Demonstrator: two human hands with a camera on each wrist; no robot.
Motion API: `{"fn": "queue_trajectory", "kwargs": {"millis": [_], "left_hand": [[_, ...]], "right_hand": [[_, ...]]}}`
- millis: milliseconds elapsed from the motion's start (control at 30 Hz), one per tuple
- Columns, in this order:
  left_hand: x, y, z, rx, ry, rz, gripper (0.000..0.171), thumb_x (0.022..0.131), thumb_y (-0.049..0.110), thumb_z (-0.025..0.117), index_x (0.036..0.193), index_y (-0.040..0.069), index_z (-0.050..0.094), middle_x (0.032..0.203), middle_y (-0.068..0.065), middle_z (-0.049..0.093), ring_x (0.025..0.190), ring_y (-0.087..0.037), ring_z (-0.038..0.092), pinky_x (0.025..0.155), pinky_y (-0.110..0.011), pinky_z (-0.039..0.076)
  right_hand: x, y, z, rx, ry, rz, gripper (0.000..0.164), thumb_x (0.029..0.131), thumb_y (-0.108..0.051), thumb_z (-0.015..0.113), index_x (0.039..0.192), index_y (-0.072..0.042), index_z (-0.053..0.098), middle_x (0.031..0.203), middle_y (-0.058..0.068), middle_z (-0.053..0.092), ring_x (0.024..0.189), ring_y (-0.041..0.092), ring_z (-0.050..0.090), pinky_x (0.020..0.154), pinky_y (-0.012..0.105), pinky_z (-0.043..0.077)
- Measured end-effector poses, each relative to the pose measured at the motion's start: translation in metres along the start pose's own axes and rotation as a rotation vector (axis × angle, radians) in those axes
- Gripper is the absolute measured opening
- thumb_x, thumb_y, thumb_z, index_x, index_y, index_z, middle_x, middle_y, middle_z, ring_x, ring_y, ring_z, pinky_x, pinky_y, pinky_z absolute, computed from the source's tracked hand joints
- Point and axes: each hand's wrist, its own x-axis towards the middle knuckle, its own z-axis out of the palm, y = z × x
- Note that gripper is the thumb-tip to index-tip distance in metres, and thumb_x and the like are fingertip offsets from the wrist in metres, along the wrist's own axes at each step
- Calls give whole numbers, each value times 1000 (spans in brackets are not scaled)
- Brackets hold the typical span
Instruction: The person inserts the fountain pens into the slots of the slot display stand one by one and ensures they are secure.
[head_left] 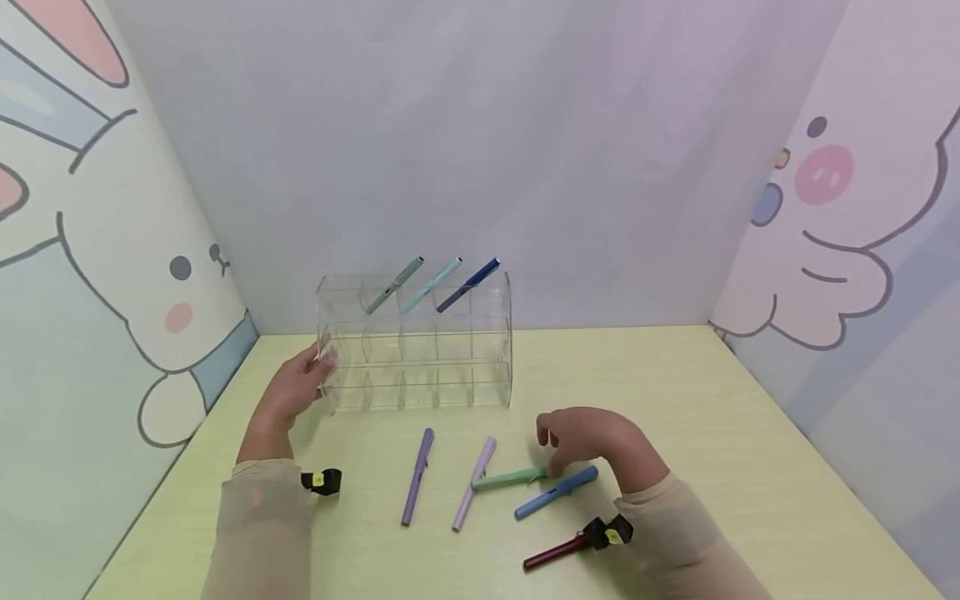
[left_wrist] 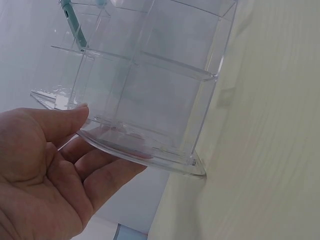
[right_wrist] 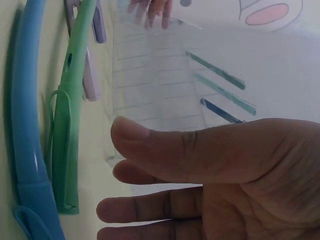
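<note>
The yellow tabletop [head_left: 622, 375] runs from the right edge of the clear acrylic pen rack [head_left: 420, 364] over to the cartoon-printed side wall [head_left: 911, 350]; a grey backdrop [head_left: 600, 167] stands behind. The left arm reaches forward, and the left hand [head_left: 292, 385] pinches the rack's end panel between thumb and fingers. The right arm angles inward, wrist bent, the right hand [head_left: 592, 435] low, its relaxed fingers slightly parted, just beside the green pen [head_left: 510, 478], whose left end crosses the lilac pen [head_left: 481, 467].
</note>
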Motion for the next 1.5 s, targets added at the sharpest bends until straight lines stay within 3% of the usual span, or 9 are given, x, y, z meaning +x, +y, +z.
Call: {"fn": "queue_trajectory", "kwargs": {"millis": [367, 767, 1067, 1500], "left_hand": [[1, 2, 0, 4, -2, 3, 59, 107, 34, 39, 159, 17, 15, 155, -23, 34, 140, -43, 35, 108, -58, 42], [1, 3, 0, -2, -3, 4, 60, 107, 34, 39, 159, 18, 14, 155, -23, 33, 141, -44, 34, 108, -59, 41], [1, 1, 0, 8, 1, -6, 61, 107, 37, 39, 159, 20, 13, 155, -23, 33, 141, -43, 35, 108, -59, 41], [1, -1, 1, 14, 3, -22, 62, 106, 39, 39, 159, 22, 11, 156, -22, 32, 141, -43, 35, 109, -58, 41]], "right_hand": [[10, -8, 14, -151, -26, 24, 28, 76, -25, 85, 90, -22, 61, 81, -10, 56, 74, 12, 50, 69, 32, 47], [13, -8, 19, -205, -23, -25, 23, 79, -17, 80, 77, -24, 59, 75, -10, 55, 68, 12, 47, 62, 29, 43], [8, 2, 7, -110, 46, -86, 17, 87, -15, 71, 81, -27, 61, 81, -13, 57, 73, 10, 52, 67, 31, 47], [-14, 19, -23, 73, 194, -182, 12, 93, -22, 66, 86, -30, 60, 74, -11, 56, 66, 8, 47, 60, 26, 42]]}}
